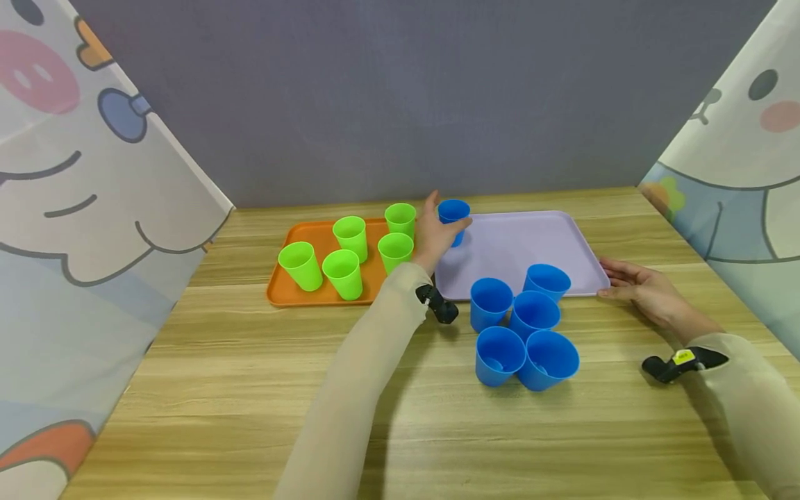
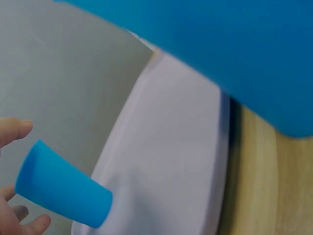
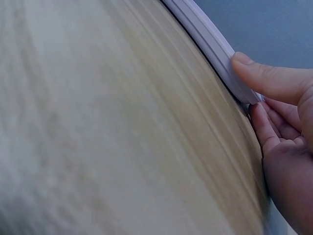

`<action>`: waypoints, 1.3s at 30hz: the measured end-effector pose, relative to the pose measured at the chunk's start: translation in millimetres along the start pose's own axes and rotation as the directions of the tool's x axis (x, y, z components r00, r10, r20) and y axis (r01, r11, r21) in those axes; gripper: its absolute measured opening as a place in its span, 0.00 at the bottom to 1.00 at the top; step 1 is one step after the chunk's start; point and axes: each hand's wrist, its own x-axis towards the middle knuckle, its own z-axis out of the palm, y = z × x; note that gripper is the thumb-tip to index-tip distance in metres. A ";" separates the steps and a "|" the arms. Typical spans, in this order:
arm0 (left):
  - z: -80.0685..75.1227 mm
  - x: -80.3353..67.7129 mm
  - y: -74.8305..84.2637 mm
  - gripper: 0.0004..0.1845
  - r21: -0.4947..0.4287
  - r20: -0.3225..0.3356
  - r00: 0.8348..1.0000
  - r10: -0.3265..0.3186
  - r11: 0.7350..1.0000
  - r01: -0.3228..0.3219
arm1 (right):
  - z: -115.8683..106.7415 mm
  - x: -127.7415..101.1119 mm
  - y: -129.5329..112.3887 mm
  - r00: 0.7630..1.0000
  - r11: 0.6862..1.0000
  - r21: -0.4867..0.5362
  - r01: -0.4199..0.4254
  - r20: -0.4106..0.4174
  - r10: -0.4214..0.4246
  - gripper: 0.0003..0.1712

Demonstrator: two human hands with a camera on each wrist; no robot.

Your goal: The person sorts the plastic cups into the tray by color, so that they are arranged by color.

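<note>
Cups first, nearest the camera: five blue cups point(image 1: 523, 325) stood clustered on the wooden table point(image 1: 250, 389) at about 6 o'clock of the lilac tray point(image 1: 519, 243), the two front ones tipped toward the viewer, the rear ones at or just over the tray's near edge — exact overlap could not be told.

Right hand point(image 1: 644, 292) lay at the tray's 4 o'clock corner. In the right wrist view the thumb pressed on the tray rim point(image 3: 215, 54) with the fingers curled beneath it — a pinch on the edge.

Left hand point(image 1: 432, 236) reached further out, to the tray's 10 o'clock corner, and gripped a single blue cup point(image 1: 453, 217) there. The left wrist view showed that cup point(image 2: 61, 193) between thumb and fingers, over the lilac surface; whether its base touched the tray could not be told.

Orange tray point(image 1: 300, 295) sat at 9 o'clock of the lilac one, just beside it, carrying five green cups point(image 1: 350, 253), all upright, mouths up.

Grey back wall point(image 1: 400, 97) stood beyond, with cartoon-printed curtains point(image 1: 75, 173) at both sides.
</note>
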 end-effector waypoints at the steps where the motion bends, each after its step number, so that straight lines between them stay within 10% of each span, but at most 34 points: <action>1: -0.6 -1.1 2.4 0.47 -0.008 0.000 1.000 -0.001 1.000 0.001 | -0.1 0.1 0.1 1.000 1.000 0.003 -0.002 -0.001 0.002 0.33; 11: -7.5 -15.4 18.9 0.41 -0.164 -0.012 0.995 0.100 0.981 -0.101 | -0.5 0.8 -0.1 1.000 1.000 -0.011 -0.016 0.000 0.016 0.33; 19: -15.5 -38.0 21.1 0.35 -0.355 0.221 0.958 0.184 0.930 -0.096 | -0.7 0.6 0.0 1.000 1.000 -0.001 -0.022 -0.002 0.022 0.33; 25: -24.7 -53.1 14.9 0.29 -0.326 0.531 0.813 0.240 0.943 -0.066 | -1.3 0.3 0.7 1.000 1.000 -0.001 -0.013 0.000 0.013 0.33; 30: -25.8 -58.5 6.2 0.30 -0.354 0.652 0.693 0.307 0.932 -0.079 | -1.4 0.8 0.8 1.000 1.000 -0.015 -0.017 0.002 0.017 0.32; 39: -30.2 -63.6 -9.5 0.32 -0.324 0.762 0.556 0.331 0.939 -0.114 | -1.6 1.4 0.8 1.000 1.000 -0.011 -0.017 0.004 0.017 0.32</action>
